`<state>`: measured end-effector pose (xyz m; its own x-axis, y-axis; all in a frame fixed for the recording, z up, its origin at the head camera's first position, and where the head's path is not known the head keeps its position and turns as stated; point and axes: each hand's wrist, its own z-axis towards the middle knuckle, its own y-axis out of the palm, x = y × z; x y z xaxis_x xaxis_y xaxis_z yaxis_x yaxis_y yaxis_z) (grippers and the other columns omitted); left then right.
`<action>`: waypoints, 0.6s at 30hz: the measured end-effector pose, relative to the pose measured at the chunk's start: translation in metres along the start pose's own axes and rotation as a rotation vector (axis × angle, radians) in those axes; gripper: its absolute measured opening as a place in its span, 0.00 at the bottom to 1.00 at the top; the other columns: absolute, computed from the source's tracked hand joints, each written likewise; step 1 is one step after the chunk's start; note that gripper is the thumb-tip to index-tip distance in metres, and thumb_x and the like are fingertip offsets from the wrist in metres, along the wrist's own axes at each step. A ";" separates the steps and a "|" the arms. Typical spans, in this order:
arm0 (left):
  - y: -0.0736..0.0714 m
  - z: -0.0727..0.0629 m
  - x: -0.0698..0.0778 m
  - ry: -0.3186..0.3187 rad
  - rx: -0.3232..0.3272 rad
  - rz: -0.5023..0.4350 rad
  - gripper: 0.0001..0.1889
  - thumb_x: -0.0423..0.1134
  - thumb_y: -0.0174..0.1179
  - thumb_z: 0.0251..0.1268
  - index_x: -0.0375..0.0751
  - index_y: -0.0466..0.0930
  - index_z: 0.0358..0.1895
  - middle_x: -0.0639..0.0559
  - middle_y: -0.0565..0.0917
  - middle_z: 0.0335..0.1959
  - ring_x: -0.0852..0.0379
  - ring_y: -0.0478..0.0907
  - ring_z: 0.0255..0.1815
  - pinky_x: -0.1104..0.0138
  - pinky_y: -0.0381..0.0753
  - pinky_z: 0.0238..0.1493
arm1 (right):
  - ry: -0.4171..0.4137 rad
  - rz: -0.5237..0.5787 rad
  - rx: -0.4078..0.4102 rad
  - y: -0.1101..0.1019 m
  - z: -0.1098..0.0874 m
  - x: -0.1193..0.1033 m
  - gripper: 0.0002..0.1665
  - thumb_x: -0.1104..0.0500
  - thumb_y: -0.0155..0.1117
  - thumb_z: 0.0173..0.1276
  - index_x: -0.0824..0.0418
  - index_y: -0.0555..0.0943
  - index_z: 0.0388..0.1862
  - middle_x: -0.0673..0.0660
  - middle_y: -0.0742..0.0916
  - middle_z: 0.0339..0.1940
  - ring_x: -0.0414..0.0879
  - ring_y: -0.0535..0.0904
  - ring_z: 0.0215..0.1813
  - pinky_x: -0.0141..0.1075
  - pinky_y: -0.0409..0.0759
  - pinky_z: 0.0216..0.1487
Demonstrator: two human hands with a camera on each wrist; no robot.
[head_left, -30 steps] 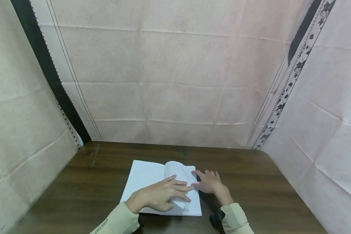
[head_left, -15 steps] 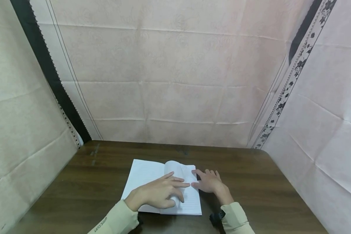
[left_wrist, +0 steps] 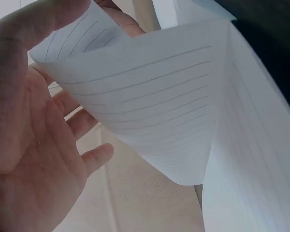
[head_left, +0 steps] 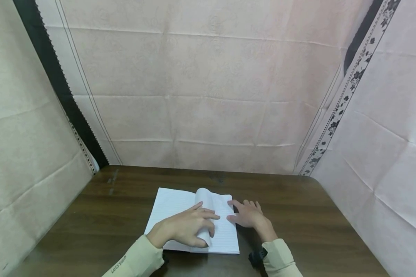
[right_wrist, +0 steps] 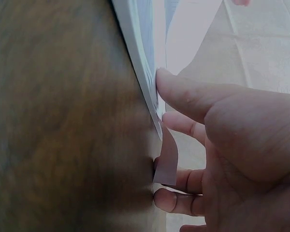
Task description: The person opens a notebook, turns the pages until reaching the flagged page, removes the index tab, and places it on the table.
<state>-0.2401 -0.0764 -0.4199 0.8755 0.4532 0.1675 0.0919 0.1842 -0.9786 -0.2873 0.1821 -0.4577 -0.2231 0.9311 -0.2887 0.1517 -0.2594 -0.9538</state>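
Observation:
An open lined notebook (head_left: 225, 240) lies on the wooden table in the head view. One of its pages (left_wrist: 154, 92) rises in a curl near the spine. My left hand (head_left: 183, 229) reaches across the left side and pinches this page between thumb and index finger, while the other fingers stay extended behind it. At the notebook's right edge, my right hand (head_left: 247, 215) presses with thumb and index fingertips on the pages. Its remaining fingers spread down to the tabletop in the right wrist view, beside a small bent paper flap (right_wrist: 168, 157).
The brown wooden table (head_left: 107, 223) extends around the notebook. Pale cloth hangs at the back (head_left: 208, 84) and along both sides, with a floral border (head_left: 332, 123) at right. A dark wrist device (head_left: 257, 257) sits at my right cuff.
My left hand has drawn leftward with the page, which now curls closer to the spine, baring more of the lined page beneath. My right hand keeps its place.

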 end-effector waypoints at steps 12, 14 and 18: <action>-0.001 -0.001 0.002 -0.051 -0.034 0.000 0.15 0.64 0.68 0.56 0.61 0.83 0.35 0.56 0.79 0.63 0.57 0.69 0.69 0.41 0.56 0.72 | -0.001 0.007 -0.012 0.000 0.001 0.000 0.37 0.38 0.66 0.66 0.45 0.71 0.72 0.65 0.76 0.68 0.66 0.66 0.70 0.68 0.48 0.71; -0.002 -0.001 0.002 -0.056 -0.037 0.000 0.16 0.65 0.68 0.55 0.60 0.83 0.35 0.56 0.80 0.63 0.58 0.70 0.69 0.41 0.55 0.72 | -0.005 0.007 -0.011 0.000 0.001 0.000 0.37 0.38 0.66 0.66 0.45 0.72 0.72 0.65 0.76 0.68 0.66 0.67 0.70 0.68 0.48 0.71; -0.003 -0.001 0.002 -0.065 -0.040 0.007 0.19 0.69 0.66 0.53 0.60 0.82 0.34 0.56 0.79 0.63 0.57 0.70 0.69 0.42 0.54 0.73 | -0.004 0.005 -0.005 -0.001 0.000 0.000 0.37 0.39 0.66 0.66 0.45 0.72 0.72 0.65 0.76 0.67 0.66 0.67 0.70 0.68 0.49 0.71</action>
<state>-0.2382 -0.0770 -0.4164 0.8438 0.5100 0.1671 0.1063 0.1464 -0.9835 -0.2872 0.1828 -0.4571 -0.2261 0.9287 -0.2939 0.1579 -0.2628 -0.9518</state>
